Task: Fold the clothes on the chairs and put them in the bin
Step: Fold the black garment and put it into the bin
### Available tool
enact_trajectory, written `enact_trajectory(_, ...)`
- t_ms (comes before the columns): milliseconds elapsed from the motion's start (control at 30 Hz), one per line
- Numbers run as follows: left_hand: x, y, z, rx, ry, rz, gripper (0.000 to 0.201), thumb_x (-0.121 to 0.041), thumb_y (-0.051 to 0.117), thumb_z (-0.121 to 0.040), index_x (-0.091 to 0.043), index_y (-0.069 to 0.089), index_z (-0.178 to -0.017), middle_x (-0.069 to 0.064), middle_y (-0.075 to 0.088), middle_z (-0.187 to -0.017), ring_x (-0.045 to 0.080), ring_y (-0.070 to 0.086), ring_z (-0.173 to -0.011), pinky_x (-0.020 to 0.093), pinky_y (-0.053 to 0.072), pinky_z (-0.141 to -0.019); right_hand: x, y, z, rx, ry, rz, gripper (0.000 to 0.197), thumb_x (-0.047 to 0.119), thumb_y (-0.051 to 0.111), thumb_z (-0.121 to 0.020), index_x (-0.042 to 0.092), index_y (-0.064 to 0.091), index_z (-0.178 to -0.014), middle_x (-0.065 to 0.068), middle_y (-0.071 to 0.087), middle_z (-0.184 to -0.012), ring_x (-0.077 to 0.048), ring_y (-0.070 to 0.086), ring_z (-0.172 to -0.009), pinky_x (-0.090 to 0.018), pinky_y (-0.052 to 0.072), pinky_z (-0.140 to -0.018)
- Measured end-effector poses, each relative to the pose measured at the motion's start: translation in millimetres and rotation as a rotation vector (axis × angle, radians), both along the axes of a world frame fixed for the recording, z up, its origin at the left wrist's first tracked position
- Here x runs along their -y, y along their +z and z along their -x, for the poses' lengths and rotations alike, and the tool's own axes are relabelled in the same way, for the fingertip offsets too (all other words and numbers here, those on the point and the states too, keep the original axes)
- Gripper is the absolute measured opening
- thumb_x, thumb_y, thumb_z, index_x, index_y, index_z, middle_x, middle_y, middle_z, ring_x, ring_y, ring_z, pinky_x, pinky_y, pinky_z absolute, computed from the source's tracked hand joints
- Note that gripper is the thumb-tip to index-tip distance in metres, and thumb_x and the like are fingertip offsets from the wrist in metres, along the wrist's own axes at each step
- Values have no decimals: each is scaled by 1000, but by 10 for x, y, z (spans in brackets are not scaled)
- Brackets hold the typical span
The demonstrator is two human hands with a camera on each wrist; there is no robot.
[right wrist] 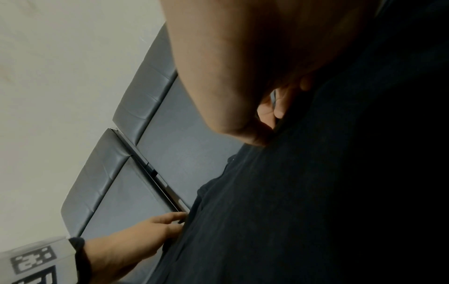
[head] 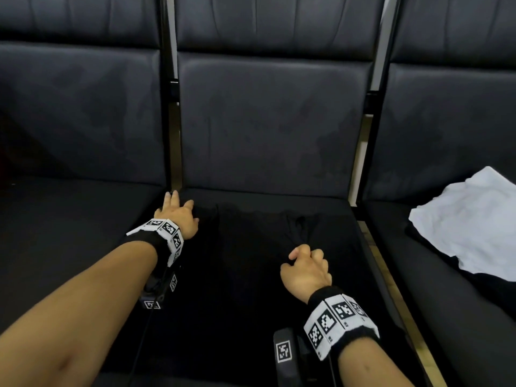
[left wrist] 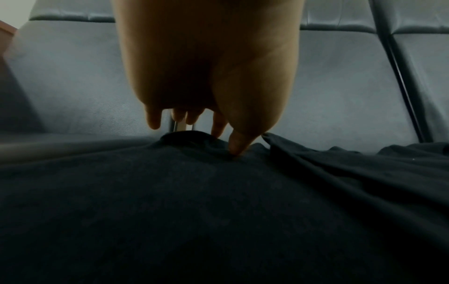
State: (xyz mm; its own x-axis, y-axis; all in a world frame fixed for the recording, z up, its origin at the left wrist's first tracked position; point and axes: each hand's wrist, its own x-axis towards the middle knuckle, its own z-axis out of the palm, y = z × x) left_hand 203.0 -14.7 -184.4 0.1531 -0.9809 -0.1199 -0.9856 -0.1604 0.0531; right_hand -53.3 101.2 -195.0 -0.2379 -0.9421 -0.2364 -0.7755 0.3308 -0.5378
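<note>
A black garment point(head: 251, 280) lies spread over the seat of the middle chair point(head: 268, 129). My left hand point(head: 181, 206) rests on its far left corner, fingers straight and spread. In the left wrist view the thumb tip point(left wrist: 237, 149) presses down on the black garment point(left wrist: 218, 211) beside a folded edge. My right hand point(head: 300, 255) is curled into a fist near the garment's middle right and grips a bunch of the fabric. The right wrist view shows those curled fingers point(right wrist: 277, 111) against the dark garment point(right wrist: 316, 192). No bin is in view.
A white garment point(head: 469, 219) lies crumpled on top of a dark one on the right chair point(head: 446, 121). The left chair point(head: 78, 121) has a bare seat. Metal frame bars point(head: 170, 107) separate the chairs, with narrow gaps between the seats.
</note>
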Motion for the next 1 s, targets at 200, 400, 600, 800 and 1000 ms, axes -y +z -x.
enact_trajectory(200, -165, 143, -102, -106, -93, 292, 41, -24, 54, -94, -8, 49, -131, 17, 39, -139, 35, 33, -133, 45, 37, -104, -35, -31, 6, 7, 2, 25, 25, 31, 49, -90, 29, 43, -114, 1, 36, -127, -21, 36, -122, -35, 31, -104)
enact_trajectory(400, -190, 54, -60, -36, -164, 82, 44, -42, 53, -94, -12, 52, -126, 11, 48, -130, 29, 48, -121, 43, 43, -100, -88, -70, 19, 23, 25, 73, 28, 30, 51, -90, 30, 44, -117, 1, 36, -130, -20, 36, -123, -34, 29, -105)
enact_trajectory(600, -115, -75, -115, -27, -15, -61, 81, -65, 45, -89, -18, 21, -152, 12, 9, -160, 29, 7, -148, 46, 19, -118, -88, -140, -6, 0, -1, 122, 29, 33, 50, -90, 29, 44, -117, 1, 36, -130, -20, 36, -123, -34, 28, -104)
enact_trajectory(800, -192, 3, -88, -126, 68, -119, 92, -69, 47, -87, -24, 6, -155, 13, -5, -162, 30, -6, -149, 43, 6, -121, -57, -155, 7, 13, 8, 124, 30, 33, 49, -90, 29, 43, -119, 1, 35, -130, -20, 34, -123, -33, 27, -104)
enact_trajectory(1000, -315, 132, -23, -160, 31, -83, 90, -68, 48, -86, -25, 9, -155, 13, -8, -161, 30, -7, -149, 43, 7, -121, -46, -166, 13, 11, -2, 113, 27, 33, 50, -90, 29, 43, -115, 1, 36, -129, -21, 34, -123, -33, 27, -104)
